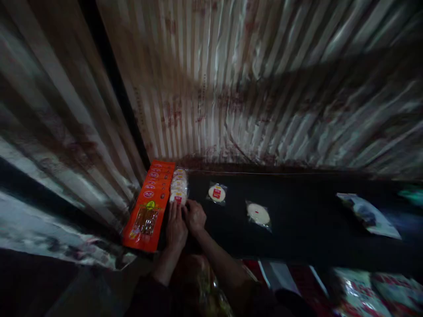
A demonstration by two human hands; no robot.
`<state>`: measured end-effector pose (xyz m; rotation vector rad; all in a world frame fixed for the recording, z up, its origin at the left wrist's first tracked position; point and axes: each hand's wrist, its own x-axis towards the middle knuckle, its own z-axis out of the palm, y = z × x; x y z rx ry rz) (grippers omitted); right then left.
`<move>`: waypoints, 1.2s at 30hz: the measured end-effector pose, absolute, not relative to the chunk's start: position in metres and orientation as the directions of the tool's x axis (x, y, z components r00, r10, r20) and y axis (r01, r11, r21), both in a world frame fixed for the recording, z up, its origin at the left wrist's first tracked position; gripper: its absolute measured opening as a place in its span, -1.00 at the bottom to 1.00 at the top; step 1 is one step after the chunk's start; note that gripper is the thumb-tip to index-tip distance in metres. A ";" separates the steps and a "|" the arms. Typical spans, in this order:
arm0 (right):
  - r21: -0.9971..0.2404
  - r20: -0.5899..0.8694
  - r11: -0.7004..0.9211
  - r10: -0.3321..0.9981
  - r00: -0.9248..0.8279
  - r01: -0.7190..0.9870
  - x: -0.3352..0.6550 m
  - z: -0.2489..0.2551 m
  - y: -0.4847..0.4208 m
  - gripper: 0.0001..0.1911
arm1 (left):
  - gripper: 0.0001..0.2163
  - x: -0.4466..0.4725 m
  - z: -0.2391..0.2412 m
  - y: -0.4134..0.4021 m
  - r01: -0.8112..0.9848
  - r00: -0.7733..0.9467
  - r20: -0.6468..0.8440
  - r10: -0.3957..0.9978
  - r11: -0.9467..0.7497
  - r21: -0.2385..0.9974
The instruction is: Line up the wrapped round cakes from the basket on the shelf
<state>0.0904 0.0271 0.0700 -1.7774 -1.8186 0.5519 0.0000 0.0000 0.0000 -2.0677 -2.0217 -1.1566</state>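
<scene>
Reading head view: uneven pushing could skew the row of round white packets (179,189), slick wrappers sliding. Row lies on dark worktop (297,220) beside orange packets (147,200), long axis running away from wearer, printing up. Left hand (176,226) fingers nearly straight, right hand (195,215) curled, both at near end; grip: cannot tell.

Round packets (179,181): several pale discs in clear wrap overlapped in one row.
Nearest packet (178,197): it lay uppermost, front showing, with a red label below a yellow patch.
Row: it ran away from the viewer on the black surface (307,220), just right of the orange packets (153,193).
Edges: whether they touched the orange was too dim to tell.
</scene>
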 end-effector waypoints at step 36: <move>-0.742 0.133 0.043 0.987 0.084 0.669 0.083 0.064 0.033 -0.60 | -0.51 0.003 0.004 0.000 0.891 -0.102 0.469 0.877 -0.129 0.435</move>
